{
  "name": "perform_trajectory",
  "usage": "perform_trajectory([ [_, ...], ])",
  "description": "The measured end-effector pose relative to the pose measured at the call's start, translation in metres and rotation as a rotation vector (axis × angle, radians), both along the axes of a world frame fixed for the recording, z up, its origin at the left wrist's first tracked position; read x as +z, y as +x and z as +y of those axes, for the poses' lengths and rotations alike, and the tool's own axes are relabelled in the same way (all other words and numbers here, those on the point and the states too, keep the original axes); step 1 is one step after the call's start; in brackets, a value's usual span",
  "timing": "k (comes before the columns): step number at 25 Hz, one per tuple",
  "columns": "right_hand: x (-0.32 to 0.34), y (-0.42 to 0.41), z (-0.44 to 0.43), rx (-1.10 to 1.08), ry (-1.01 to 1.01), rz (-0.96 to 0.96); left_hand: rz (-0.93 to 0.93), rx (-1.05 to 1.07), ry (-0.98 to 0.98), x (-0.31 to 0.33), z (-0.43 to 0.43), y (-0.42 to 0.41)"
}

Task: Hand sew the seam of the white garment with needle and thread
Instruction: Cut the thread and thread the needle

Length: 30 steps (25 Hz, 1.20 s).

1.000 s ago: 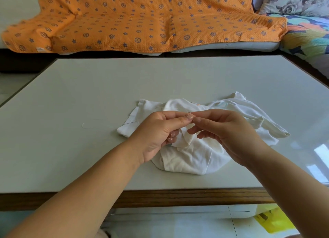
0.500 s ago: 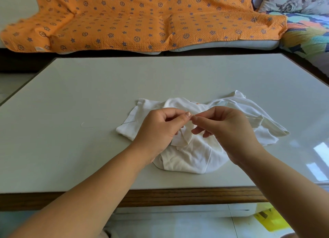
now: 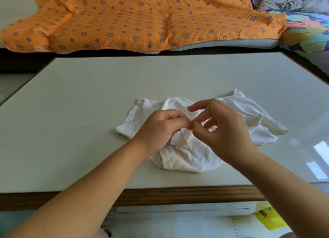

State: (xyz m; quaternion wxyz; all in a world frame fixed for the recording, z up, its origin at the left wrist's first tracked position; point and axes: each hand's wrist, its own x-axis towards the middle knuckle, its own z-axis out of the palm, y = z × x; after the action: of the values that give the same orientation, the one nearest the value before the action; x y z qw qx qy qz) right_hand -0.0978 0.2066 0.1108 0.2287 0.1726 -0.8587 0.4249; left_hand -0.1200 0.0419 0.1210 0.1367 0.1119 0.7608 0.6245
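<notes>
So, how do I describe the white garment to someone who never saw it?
Find the grey table before the orange blanket. Near its front edge, under the left hand and right hand, lies the crumpled white garment, the only cloth on it.

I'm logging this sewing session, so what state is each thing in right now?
White fabric garment: crumpled on the grey tabletop, one fold lifted.
Left hand: grips that fold.
Right hand: thumb and finger pinch at the fold's edge; anything held is too small to see.
Thin pale thread: slack loop lying left of the garment.
Orange patterned blanket: draped over the sofa.
</notes>
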Motion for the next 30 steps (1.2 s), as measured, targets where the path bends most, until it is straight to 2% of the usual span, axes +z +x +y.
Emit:
perform_trajectory([
  [4, -0.002, -0.001, 0.0, 0.008, -0.013, -0.001, -0.022, -0.01, 0.009, -0.001, -0.002, -0.002],
  [8, -0.002, -0.002, 0.0, -0.022, -0.038, -0.032, 0.021, 0.009, -0.067, -0.002, -0.004, -0.002],
  [10, 0.0, -0.002, 0.0, -0.042, -0.098, -0.118, 0.184, 0.085, -0.151, -0.007, -0.003, -0.003],
  [14, 0.006, 0.0, 0.0, -0.036, -0.235, -0.303, 0.683, 0.203, -0.271, -0.016, -0.001, -0.003],
  [16, 0.009, 0.001, 0.001, -0.019, -0.288, -0.367, 0.787, 0.209, -0.286, -0.018, 0.0, -0.003],
  [17, 0.01, 0.001, 0.001, -0.013, -0.308, -0.392, 0.787, 0.213, -0.286, -0.018, 0.0, -0.003],
  [19, 0.01, 0.0, 0.002, 0.012, -0.386, -0.439, 0.676, 0.224, -0.25, -0.016, 0.001, -0.004],
  [22, 0.01, 0.0, 0.004, 0.045, -0.509, -0.438, 0.339, 0.217, -0.102, -0.013, 0.001, -0.004],
  [25, 0.01, 0.004, 0.005, -0.014, -0.32, -0.281, 0.129, 0.225, 0.001, -0.011, -0.002, -0.005],
  [28, 0.009, 0.008, 0.001, -0.034, -0.151, -0.12, 0.067, 0.232, 0.028, -0.008, -0.001, -0.005],
  [30, 0.005, 0.006, -0.001, -0.048, -0.104, -0.079, 0.059, 0.232, 0.03, -0.006, 0.0, -0.003],
])
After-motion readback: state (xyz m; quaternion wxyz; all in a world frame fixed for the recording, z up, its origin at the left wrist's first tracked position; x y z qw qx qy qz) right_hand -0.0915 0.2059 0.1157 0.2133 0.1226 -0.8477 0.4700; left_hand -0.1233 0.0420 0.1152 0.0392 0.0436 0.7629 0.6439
